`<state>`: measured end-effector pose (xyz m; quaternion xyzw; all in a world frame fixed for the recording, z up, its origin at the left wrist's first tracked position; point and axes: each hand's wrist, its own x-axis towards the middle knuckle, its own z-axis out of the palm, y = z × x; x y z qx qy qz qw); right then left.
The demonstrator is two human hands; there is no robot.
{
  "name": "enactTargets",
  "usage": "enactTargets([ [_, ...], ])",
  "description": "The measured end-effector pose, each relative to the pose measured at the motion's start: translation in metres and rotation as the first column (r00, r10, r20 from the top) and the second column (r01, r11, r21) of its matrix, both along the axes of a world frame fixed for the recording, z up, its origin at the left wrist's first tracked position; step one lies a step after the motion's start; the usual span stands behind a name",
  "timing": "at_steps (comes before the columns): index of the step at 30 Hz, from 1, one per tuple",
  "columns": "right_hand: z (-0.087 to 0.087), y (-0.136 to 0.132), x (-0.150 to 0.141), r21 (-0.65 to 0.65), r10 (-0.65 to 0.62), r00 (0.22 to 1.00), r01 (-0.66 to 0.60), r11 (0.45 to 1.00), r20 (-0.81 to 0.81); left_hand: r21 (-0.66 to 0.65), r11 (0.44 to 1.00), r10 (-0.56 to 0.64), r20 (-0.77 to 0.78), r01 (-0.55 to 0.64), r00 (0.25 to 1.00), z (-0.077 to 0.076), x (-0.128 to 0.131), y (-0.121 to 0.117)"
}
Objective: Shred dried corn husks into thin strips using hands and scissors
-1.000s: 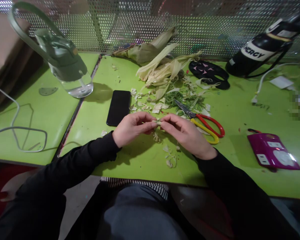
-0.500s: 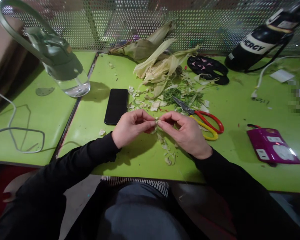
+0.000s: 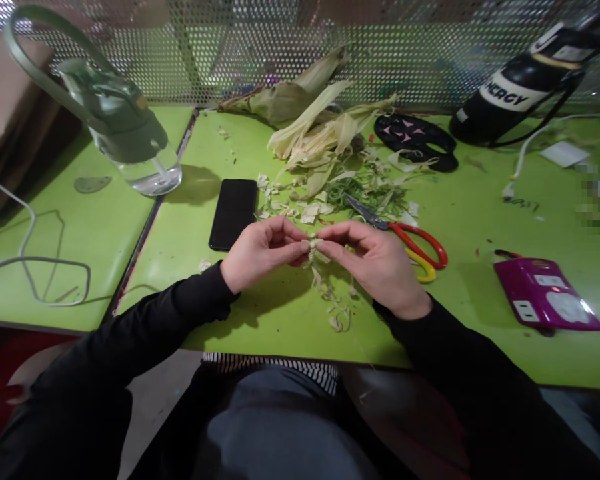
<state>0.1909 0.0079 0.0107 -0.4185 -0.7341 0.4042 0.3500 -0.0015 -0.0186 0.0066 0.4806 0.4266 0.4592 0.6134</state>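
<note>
Between my two hands is a small pale corn-husk piece (image 3: 313, 246), knotted or braided in look, with curled strips trailing below it. My left hand (image 3: 267, 252) pinches its left side between thumb and fingertips. My right hand (image 3: 377, 263) pinches the other side. Beyond the hands lie scissors (image 3: 395, 230) with one red and one yellow handle, partly hidden by my right hand. Husk scraps (image 3: 293, 203) and green shreds (image 3: 365, 193) are spread past my fingers. Dried corn husks (image 3: 325, 133) are heaped further back.
A dark phone (image 3: 234, 213) lies left of the scraps. A green water bottle (image 3: 130, 127) stands at the left, a black bottle (image 3: 515, 93) at the back right. A purple power strip (image 3: 550, 293) and a black palette-shaped object (image 3: 415, 140) are on the green table (image 3: 170, 280). A perforated screen (image 3: 260, 47) borders the back.
My right hand has shifted slightly to the right, and more of the husk piece shows between the fingertips. My left hand is nearly where it was.
</note>
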Motion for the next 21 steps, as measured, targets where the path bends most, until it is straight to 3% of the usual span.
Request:
enactTargets([
  [7, 0.002, -0.003, 0.001, 0.091, 0.056, 0.994, -0.064, 0.994, 0.091, -0.186, 0.976, -0.116, 0.02, 0.117, 0.993, 0.0, -0.004, 0.003],
  [13, -0.005, -0.005, -0.007, 0.181, -0.059, 0.998, 0.063, 0.982, -0.024, -0.255, 0.965, -0.02, 0.13, 0.053, 0.991, 0.0, 0.0, 0.007],
  [16, -0.009, -0.006, -0.009, 0.229, -0.069, 0.997, 0.075, 0.97, -0.034, -0.232, 0.971, -0.026, 0.116, 0.052, 0.993, 0.002, 0.0, 0.007],
  [21, -0.011, -0.009, -0.01, 0.39, -0.068, 0.997, 0.077, 0.918, -0.036, -0.066, 0.997, -0.021, 0.118, 0.029, 0.993, -0.003, 0.002, 0.006],
])
